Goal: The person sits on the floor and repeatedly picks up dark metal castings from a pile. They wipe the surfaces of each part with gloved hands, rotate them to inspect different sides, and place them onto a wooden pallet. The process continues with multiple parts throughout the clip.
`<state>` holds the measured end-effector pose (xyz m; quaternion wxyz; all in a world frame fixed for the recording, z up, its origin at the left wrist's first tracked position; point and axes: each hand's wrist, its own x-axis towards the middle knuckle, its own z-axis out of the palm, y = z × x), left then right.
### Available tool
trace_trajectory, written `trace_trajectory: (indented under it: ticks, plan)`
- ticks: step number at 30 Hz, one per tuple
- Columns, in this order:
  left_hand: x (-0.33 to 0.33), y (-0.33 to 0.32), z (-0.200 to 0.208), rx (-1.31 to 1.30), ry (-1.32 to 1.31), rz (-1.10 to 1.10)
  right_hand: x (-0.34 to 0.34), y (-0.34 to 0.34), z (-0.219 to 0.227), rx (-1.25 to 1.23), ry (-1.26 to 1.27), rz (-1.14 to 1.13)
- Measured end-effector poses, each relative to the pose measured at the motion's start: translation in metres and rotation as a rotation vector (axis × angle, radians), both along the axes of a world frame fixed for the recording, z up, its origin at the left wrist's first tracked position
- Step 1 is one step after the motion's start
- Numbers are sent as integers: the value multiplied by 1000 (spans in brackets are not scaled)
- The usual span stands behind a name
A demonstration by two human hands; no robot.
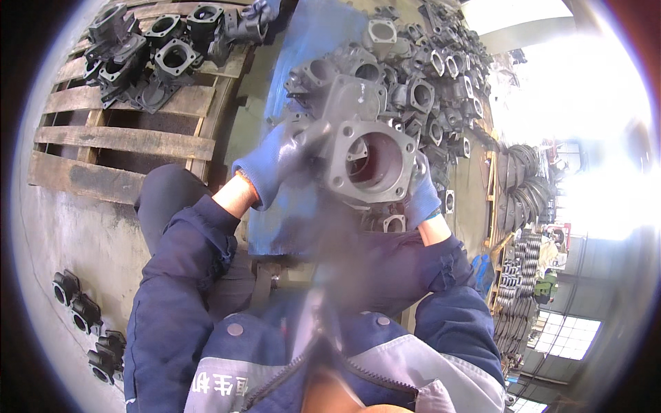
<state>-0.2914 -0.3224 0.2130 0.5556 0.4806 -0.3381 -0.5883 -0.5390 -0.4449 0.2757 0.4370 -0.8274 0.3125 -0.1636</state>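
A grey metal casting (343, 157) is held up before me, its square flange with corner holes and round bore turned toward me. My right hand (421, 193), in a blue glove, grips its right side, with the fingers partly behind it. At the casting's left side, my blue-gloved left hand (281, 158) is closed. Its fingertips and the dark grey shape by them are smeared, so I cannot make out what it grips. Behind the casting stands a blue work surface (275, 224), with many similar castings (420, 95) heaped beyond and to the right.
A wooden pallet (124, 141) at the far left carries several castings (175, 56). More castings (87, 315) lie on the floor at the near left. Stacked ring-shaped parts (523, 193) stand along the right. My knees flank the blue surface's near end.
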Motion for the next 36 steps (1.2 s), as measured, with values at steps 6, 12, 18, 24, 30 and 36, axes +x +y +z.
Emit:
trace_trajectory:
  ticks: [6,12,18,24,30,36]
  plan:
    - [-1,5,12,-126,-236,32,-3,-7,-6,729,-404,-186]
    - [0,8,3,-306,-485,66,3,-2,3,405,-303,-288]
    - [-3,4,-14,-538,-843,207,15,15,26,-520,97,-122]
    - [-1,-1,-10,-500,-828,224,24,24,30,-509,39,-222]
    - [-3,-3,-2,-361,-644,239,22,16,26,-664,41,-144]
    - [-2,0,-1,-456,-565,275,17,5,13,-672,109,-61]
